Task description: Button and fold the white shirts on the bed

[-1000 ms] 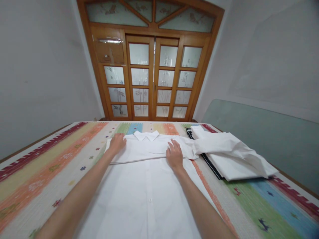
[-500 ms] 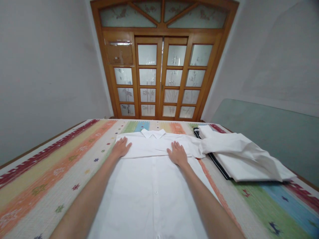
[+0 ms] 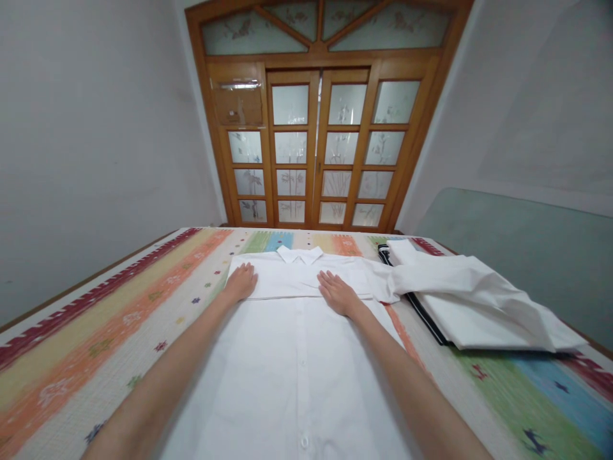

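Note:
A white button-up shirt lies front up and spread out, its collar at the far end. One sleeve is folded across the chest, its edge running below both hands. The other sleeve stretches out to the right over a folded pile. My left hand rests on the shirt's left shoulder area, palm down with fingers extended. Flat on the chest, right of the button line, lies my right hand, fingers stretched out and close together. Neither hand grips the cloth.
A striped, patterned cloth covers the table. On the right sits a pile of folded white clothing with a black, white-striped edge. Behind it leans a pale green panel. Wooden glazed doors stand beyond the table.
The whole view has shifted slightly, so things appear a little further right. My right hand has slid slightly left across the chest, its fingers closer together. My left hand stays on the shoulder area.

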A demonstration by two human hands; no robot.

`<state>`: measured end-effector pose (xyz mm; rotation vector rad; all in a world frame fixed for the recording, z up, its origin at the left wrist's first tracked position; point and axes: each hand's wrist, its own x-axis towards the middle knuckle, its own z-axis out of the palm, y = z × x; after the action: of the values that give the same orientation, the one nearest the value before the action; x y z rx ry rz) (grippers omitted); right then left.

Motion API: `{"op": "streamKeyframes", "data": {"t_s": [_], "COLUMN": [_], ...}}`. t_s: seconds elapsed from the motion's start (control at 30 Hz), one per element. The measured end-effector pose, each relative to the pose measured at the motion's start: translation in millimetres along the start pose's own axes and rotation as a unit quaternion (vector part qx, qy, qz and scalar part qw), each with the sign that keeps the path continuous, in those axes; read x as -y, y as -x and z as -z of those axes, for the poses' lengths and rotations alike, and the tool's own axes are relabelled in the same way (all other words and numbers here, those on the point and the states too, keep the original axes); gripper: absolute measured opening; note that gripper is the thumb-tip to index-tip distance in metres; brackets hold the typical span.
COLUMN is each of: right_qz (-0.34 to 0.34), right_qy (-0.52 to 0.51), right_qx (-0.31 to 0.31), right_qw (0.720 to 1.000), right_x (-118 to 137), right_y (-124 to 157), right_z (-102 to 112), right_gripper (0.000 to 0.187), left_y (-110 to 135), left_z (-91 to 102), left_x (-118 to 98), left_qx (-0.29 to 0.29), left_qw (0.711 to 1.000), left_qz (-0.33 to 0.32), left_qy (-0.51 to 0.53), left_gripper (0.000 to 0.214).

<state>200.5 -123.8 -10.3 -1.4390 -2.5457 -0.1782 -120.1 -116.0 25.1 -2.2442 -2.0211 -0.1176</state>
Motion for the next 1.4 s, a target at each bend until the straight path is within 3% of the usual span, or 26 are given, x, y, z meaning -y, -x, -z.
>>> {"op": "streamKeyframes", "data": {"t_s": [0.2, 0.3, 0.37, 0.47, 0.7, 0.83, 1.1, 1.4], "right_qz": [0.050, 0.024, -0.007, -0.046, -0.077, -0.090, -0.112, -0.088], "right_qy": [0.013, 0.012, 0.012, 0.018, 0.012, 0.003, 0.012, 0.028], "right_qx": [0.014, 0.021, 0.030, 0.043, 0.065, 0.069, 0.061, 0.045], "right_qw": [0.999, 0.999, 0.999, 0.998, 0.995, 0.994, 0.992, 0.995], "right_x": [-0.2, 1.3, 2.1, 2.8, 5.3, 6.4, 9.0, 9.8], "right_y": [-0.1, 0.1, -0.2, -0.5, 1.6, 3.5, 7.0, 27.3], "right_z": [2.9, 4.2, 4.5, 4.8, 9.8, 11.1, 10.1, 14.6], "right_gripper": [0.048, 0.050, 0.052, 0.055, 0.057, 0.058, 0.057, 0.057], "left_y": [8.6, 14.9, 17.9, 19.7, 25.1, 29.2, 32.5, 36.4], "left_z": [-6.7, -10.7, -11.2, -9.6, -8.5, -11.2, -14.8, -7.9], "left_x": [-73.9, -104.3, -110.8, -100.3, -42.3, -22.5, -23.4, -22.7], "left_qx": [0.038, 0.033, 0.031, 0.043, 0.050, 0.029, -0.004, 0.019], "left_qw": [0.996, 0.993, 0.992, 0.993, 0.997, 0.998, 0.999, 0.998], "left_qz": [-0.072, -0.091, -0.087, -0.064, 0.015, 0.021, 0.025, 0.024], "left_qy": [0.040, 0.068, 0.085, 0.086, 0.065, 0.052, 0.044, 0.051], "left_gripper": [0.057, 0.058, 0.060, 0.063, 0.064, 0.061, 0.050, 0.055]}}
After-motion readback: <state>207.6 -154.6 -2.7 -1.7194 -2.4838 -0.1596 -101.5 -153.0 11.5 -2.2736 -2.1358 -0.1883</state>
